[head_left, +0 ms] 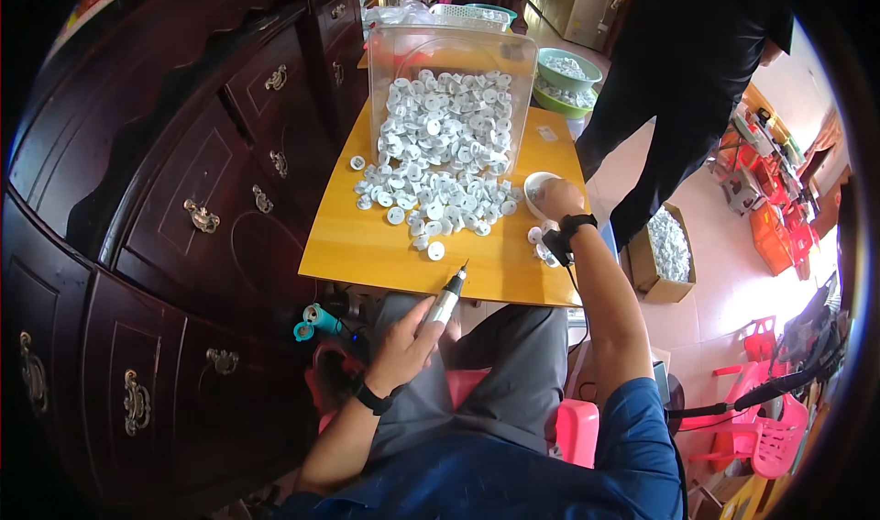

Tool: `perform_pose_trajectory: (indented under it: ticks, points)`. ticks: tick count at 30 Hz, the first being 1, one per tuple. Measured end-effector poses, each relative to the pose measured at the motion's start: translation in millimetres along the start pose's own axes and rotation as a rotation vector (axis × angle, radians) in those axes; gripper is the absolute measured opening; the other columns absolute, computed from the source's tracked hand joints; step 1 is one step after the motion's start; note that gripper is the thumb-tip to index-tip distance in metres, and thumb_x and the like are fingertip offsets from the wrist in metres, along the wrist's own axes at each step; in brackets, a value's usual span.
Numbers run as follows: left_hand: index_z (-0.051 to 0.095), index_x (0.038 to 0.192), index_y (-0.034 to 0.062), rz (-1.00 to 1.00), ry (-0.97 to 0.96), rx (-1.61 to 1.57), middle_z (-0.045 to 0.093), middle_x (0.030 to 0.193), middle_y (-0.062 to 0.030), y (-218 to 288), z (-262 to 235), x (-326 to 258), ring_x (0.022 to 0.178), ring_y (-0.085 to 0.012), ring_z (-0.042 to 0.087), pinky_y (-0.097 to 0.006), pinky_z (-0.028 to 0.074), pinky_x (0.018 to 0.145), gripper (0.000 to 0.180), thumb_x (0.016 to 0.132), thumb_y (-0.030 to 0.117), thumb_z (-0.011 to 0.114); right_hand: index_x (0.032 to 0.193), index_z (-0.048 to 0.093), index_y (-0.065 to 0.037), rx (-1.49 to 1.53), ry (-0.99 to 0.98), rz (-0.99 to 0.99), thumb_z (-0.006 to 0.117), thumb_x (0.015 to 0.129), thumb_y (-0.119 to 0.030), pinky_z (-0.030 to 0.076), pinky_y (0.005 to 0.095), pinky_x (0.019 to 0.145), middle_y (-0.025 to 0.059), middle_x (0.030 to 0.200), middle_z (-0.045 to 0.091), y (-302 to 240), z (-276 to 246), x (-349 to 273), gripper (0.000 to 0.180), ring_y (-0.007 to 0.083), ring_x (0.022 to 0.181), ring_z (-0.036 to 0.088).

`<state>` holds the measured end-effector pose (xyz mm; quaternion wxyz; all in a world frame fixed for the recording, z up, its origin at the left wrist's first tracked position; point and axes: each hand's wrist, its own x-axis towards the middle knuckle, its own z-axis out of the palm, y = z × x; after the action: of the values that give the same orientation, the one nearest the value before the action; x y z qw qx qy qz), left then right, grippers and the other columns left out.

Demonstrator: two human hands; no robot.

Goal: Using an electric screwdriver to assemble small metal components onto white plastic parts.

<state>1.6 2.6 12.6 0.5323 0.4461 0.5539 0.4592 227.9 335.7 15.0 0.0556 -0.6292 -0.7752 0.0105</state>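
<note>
My left hand is wrapped round a silver and black pen-shaped electric screwdriver. Its thin bit points up and away, over the near edge of the yellow table. At the table's right side my right hand reaches into a small white bowl; its fingertips and the bowl's contents are hidden. In front of me spreads a heap of small round white plastic parts, spilling out of a clear plastic bin tipped on its side. Several similar parts lie beside my right wrist.
Dark wooden drawers line the left. Beyond the table's far right stand green basins of white parts. A person in dark clothes stands at right, near a cardboard box of parts. Another person works at the back.
</note>
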Motion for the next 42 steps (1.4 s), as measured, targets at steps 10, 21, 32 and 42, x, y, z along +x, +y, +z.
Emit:
perform_pose_trajectory:
  ticks: [10,21,32,42]
  points:
    - [0.047,0.140,0.0033,0.022,-0.029,-0.015,0.063,0.082,0.0001,8,1,-3,0.063,-0.0046,0.053,-0.021,0.046,0.052,0.047,0.097,0.023,0.054,0.089,0.076,-0.011,0.099,0.107,-0.052,0.066,0.078,-0.025,0.055,0.0403,0.076,0.0144,0.092,0.072,14,4,-2,0.021,0.0318,0.082,0.069]
    - [0.040,0.143,-0.0012,0.088,-0.061,-0.062,0.063,0.082,-0.0015,6,3,-4,0.060,-0.0053,0.052,-0.020,0.045,0.052,0.053,0.099,0.023,0.054,0.093,0.068,-0.004,1.600,-0.185,-0.040,0.066,0.087,-0.008,0.046,0.0202,0.057,-0.0009,0.079,0.065,-31,-10,-87,0.008,0.0075,0.064,0.058]
    - [0.037,0.144,-0.0030,0.132,-0.072,-0.043,0.062,0.081,-0.0030,6,4,-4,0.067,-0.0060,0.056,-0.021,0.046,0.053,0.052,0.100,0.020,0.052,0.101,0.062,-0.006,2.053,-0.652,-0.051,0.062,0.095,-0.007,0.051,0.0212,0.070,0.0012,0.092,0.064,-70,28,-140,0.006,0.0086,0.078,0.062]
    - [0.039,0.144,-0.0013,0.144,-0.062,-0.022,0.063,0.079,-0.0025,2,3,-3,0.066,-0.0063,0.057,-0.022,0.047,0.054,0.050,0.100,0.018,0.053,0.099,0.063,-0.006,2.062,-0.582,0.091,0.064,0.092,-0.006,0.051,0.0228,0.066,0.0012,0.086,0.065,-75,27,-142,0.007,0.0102,0.073,0.062]
